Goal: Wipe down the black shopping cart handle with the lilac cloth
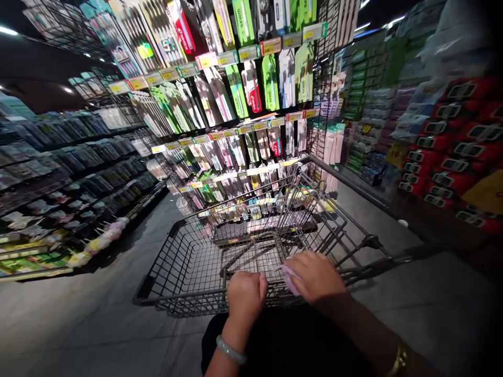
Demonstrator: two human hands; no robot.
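Head view: the left hand (245, 293) is curled into a fist at the near edge of the shopping cart (146, 288); whether it grips the rim, I cannot tell. Just right along that edge, the right hand (316, 277), fingers bent, holds a crumpled lilac piece (291, 281). Beyond the cart's far edge stands a wire rack (328, 36) hung with packets (270, 81).

Landmark: black wire rack (325, 44), carded goods in tiers, price labels (207, 61) along its rails | left of rack: long tiered shelving (37, 275) | right of rack: stacked red packages (444, 152), yellow sign (396, 155) | around rack: grey floor (98, 324), joint lines | above-left of rack: dark ceiling (27, 63), lit lamps (8, 31)
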